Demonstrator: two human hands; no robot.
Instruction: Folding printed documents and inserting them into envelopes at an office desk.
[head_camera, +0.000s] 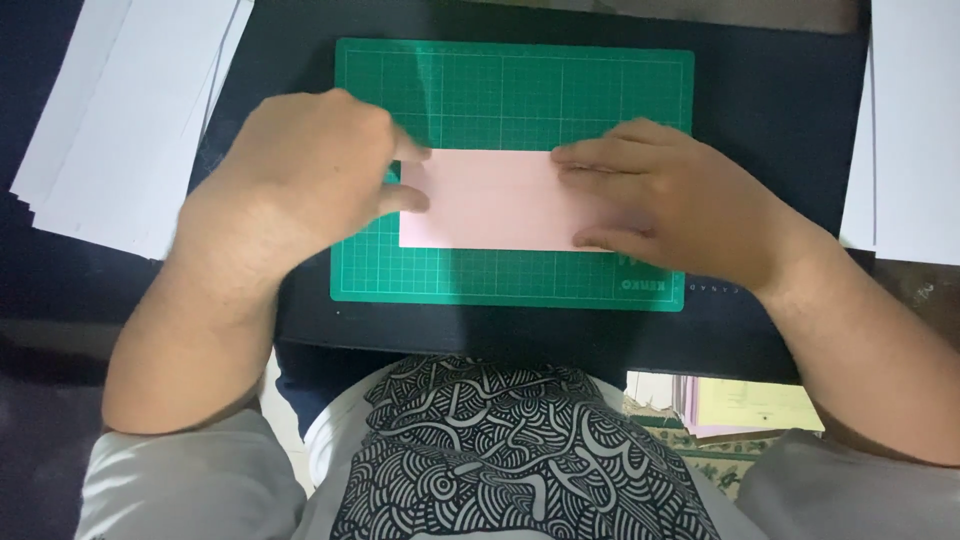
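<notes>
Patterned shirt (500, 450) nearest, both hands on pink paper (490, 200).
Left hand (300, 170) at nine o'clock and right hand (670, 200) at three press flat, fingers spread; green mat (500, 90) on a black board (780, 100).

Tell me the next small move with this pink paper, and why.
Probably run the left hand fingertips along the pink paper toward its middle. The paper lies flat on the green cutting mat as a long strip, and the right hand presses its other end down.
</notes>
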